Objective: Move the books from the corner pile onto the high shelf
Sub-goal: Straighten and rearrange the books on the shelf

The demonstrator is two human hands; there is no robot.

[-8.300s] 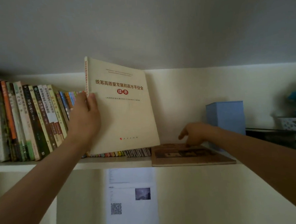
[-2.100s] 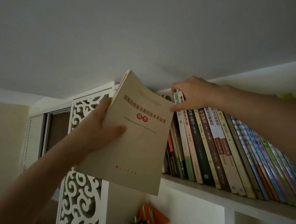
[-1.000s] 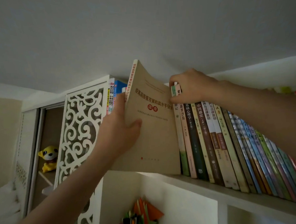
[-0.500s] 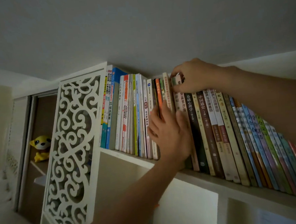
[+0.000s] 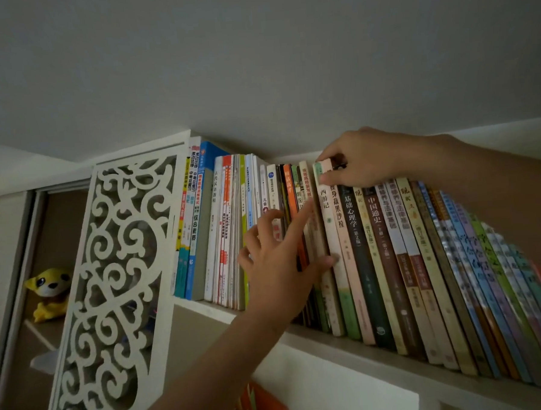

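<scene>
The tan book (image 5: 306,184) stands slotted among the spines on the high shelf (image 5: 348,341). The left hand (image 5: 282,267) presses it with straight fingers; the right hand (image 5: 364,159) pinches neighbouring books (image 5: 327,202) aside. Corner pile unseen.

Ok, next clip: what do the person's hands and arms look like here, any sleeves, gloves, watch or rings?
Both hands are bare: no gloves, and no rings or watch visible on the left hand or the right hand. Both forearms are uncovered as far as the frame shows, with no sleeve edge, wristband or markings in view. The light is dim, so small details such as a thin ring cannot be ruled out.
</scene>
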